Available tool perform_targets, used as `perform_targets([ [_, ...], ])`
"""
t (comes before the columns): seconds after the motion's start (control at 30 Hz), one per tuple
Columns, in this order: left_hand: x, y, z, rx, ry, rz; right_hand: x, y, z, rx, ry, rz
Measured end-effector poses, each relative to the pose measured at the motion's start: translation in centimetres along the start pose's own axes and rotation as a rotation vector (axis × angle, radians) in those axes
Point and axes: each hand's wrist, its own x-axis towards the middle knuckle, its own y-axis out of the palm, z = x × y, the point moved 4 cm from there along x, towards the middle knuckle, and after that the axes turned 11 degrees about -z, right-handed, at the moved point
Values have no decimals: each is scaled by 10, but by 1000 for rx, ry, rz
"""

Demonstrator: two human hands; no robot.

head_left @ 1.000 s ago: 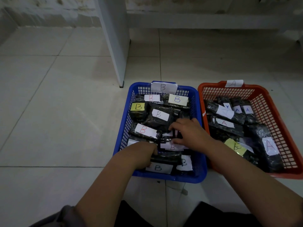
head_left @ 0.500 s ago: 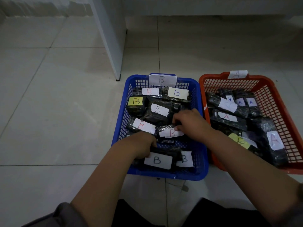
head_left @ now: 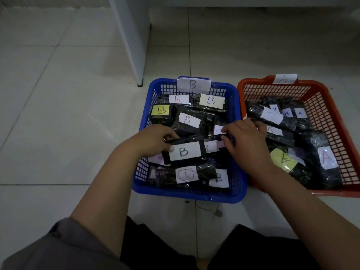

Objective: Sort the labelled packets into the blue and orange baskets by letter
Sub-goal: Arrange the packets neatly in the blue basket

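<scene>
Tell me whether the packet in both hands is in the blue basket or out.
In, over the pile: the packet, gripped by left hand and right hand, lies within the blue basket.

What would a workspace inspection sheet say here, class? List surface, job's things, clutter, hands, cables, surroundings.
Surface: pale tiled floor.
Job's things: blue basket tagged B holds B packets; orange basket tagged A holds A packets.
Clutter: nothing seen.
Hands: left hand grips a B packet over the blue basket; right hand pinches the packet's other end.
Cables: thin cord on the floor by the blue basket.
Surroundings: white panel.
</scene>
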Motion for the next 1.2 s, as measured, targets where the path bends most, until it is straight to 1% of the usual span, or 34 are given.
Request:
perform_targets([
  [0.07, 2, 2, 1, 36, 0, -24, -12, -10, 3, 102, 76, 130],
  [0.13, 3, 9, 2, 52, 3, -3, -32, -13, 9, 163, 65, 304],
  [0.17, 4, 13, 1, 56, 8, 7, -42, -13, 11, 182, 54, 349],
  [0.2, 5, 16, 0, 61, 17, 10, -49, -13, 12, 209, 55, 359],
  [0.33, 5, 27, -6, 25, 63, -12, -45, -7, 15, 329, 145, 313],
  [0.4, 5, 32, -10, -22, 79, -22, -34, -1, 19, 320, 103, 306],
  [0.5, 4, 38, -16, -113, 82, -19, -28, 11, 23, 327, 41, 364],
  [0.57, 5, 41, -17, -138, 73, -36, -27, 17, 18, 414, 86, 394],
  [0.63, 6, 41, -15, -96, 55, -73, -24, 14, 9, 500, 155, 357],
  [0.7, 6, 39, -13, 23, 25, -90, -16, 6, -3, 517, 211, 283],
  [0.8, 1, 50, -17, 178, 56, 21, -5, -4, -21, 596, 360, 225],
  [0.93, -7, 77, -29, 232, 134, 172, -3, -6, -31, 729, 512, 172],
  [1.03, -9, 87, -27, 306, 145, 241, -4, -5, -32, 749, 556, 150],
  [1.1, -9, 85, -24, 316, 138, 262, -4, -4, -32, 751, 557, 160],
  [1.2, -6, 68, -24, 302, 169, 179, -6, -3, -32, 744, 554, 168],
])
